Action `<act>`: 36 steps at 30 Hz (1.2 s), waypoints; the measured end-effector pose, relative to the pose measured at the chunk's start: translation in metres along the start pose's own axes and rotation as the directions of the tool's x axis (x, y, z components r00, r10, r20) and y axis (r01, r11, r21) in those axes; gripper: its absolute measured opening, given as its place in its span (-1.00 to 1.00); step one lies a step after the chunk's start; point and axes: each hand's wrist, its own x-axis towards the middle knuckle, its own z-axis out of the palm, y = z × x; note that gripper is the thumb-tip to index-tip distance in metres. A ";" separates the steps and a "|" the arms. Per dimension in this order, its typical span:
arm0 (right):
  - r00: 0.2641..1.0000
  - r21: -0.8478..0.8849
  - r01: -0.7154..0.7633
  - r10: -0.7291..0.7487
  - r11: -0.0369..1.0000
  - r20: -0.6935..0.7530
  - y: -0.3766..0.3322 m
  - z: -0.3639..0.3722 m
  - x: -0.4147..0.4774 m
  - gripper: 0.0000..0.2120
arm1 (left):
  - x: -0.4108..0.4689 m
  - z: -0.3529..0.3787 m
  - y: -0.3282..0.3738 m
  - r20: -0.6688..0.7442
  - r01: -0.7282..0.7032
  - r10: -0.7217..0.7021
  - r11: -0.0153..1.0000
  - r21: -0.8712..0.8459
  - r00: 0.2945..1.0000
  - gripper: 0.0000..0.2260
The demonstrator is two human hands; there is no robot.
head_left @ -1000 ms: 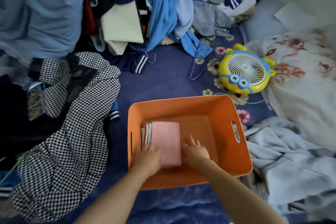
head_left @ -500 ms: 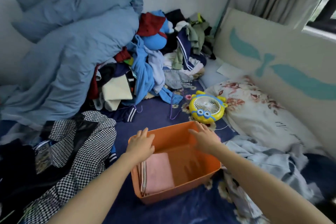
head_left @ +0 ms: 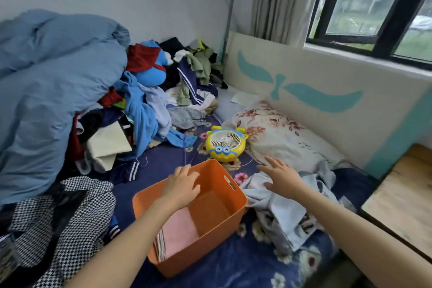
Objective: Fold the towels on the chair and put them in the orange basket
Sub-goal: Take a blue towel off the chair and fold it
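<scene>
Two spread hands: left hand [head_left: 181,188] above pink towel [head_left: 180,229] in orange basket [head_left: 198,257], right hand [head_left: 281,176] outside it.

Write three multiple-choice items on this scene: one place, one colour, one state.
1. Where does the pink towel lie? A on the pillow; B in the basket; C on the windowsill.
2. What colour is the fan body? A red; B green; C yellow.
3. How is the right hand? A open, holding nothing; B gripping the towel; C a fist.

Answers: B, pink cloth shows inside the orange walls. C, a yellow frame rings the white grille. A, its fingers are spread and empty.
</scene>
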 end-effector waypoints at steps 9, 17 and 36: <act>0.968 0.126 -0.244 0.249 0.962 -0.022 0.101 0.036 -0.112 -0.50 | 0.037 0.030 0.152 0.024 -0.279 0.280 0.959 -0.039 0.960 -0.63; 0.812 0.239 -0.563 0.583 0.791 -0.015 0.188 0.079 -0.255 -0.56 | 0.029 0.080 0.327 0.087 -0.561 0.591 0.795 -0.233 0.802 -0.62; -0.217 0.261 -0.926 0.952 -0.271 0.217 0.022 0.131 -0.502 -0.61 | -0.086 0.145 0.505 0.189 -0.928 0.978 -0.016 -0.371 -0.092 -0.65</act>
